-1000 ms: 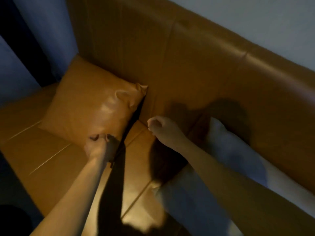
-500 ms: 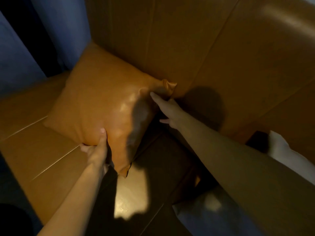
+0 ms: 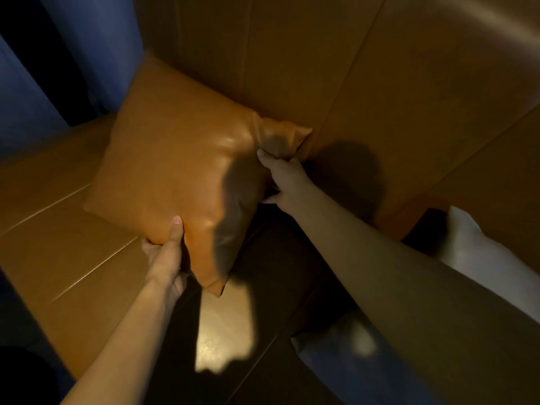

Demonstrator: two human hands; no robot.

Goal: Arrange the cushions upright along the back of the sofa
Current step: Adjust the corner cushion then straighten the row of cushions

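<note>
While your left hand (image 3: 165,258) keeps its thumb-over pinch on the tan cushion's (image 3: 175,168) lower edge, your right hand (image 3: 285,182) now closes on its corner, no longer merely touching. Cushion leans tilted against the sofa back (image 3: 380,83), slightly higher than before.

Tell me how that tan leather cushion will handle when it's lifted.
The tan cushion is probably soft: its corner crumples under the right hand. Its glossy cover may be slippery. It seems light; the left hand pinches one edge.
</note>
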